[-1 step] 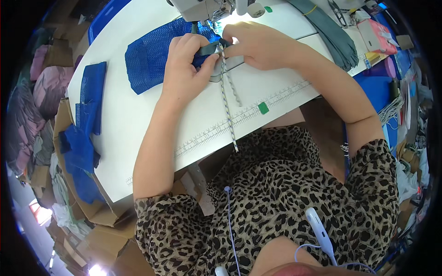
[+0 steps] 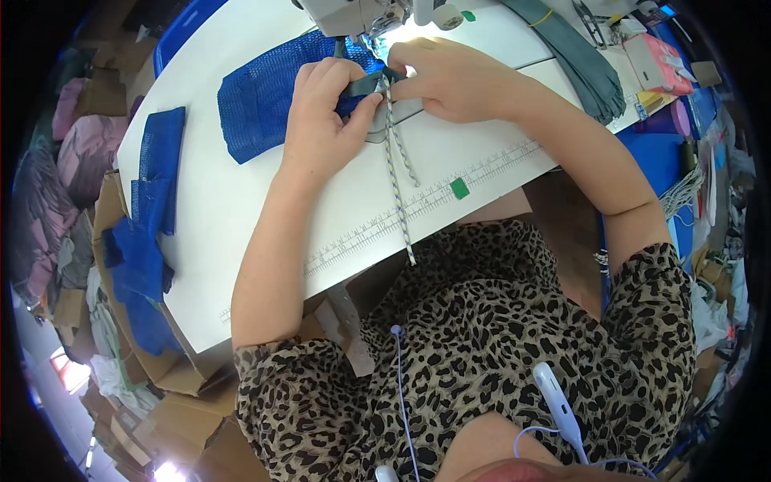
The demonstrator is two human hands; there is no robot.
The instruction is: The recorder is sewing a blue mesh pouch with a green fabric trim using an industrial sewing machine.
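Note:
Just below the needle area of a white sewing machine (image 2: 353, 18), both hands work at the edge of a blue mesh fabric piece (image 2: 257, 104). My left hand (image 2: 321, 120) pinches a dark grey-green strip (image 2: 365, 85) between thumb and fingers, the mesh lying behind it. My right hand (image 2: 454, 80) has its fingers closed on the strip's other end, close to the lit needle. A pale speckled cord (image 2: 395, 189) comes from between the hands. Its longer end hangs over the table's front edge, and its shorter end lies on the table. The fingers hide the exact stitching spot.
A printed ruler (image 2: 474, 173) runs along the front of the white table (image 2: 233, 209). More blue mesh (image 2: 157, 185) drapes off the left edge over a cardboard box (image 2: 181, 373). Grey-green strips (image 2: 574, 68), snips (image 2: 590, 24) and a pink-and-white box (image 2: 654, 63) lie at far right.

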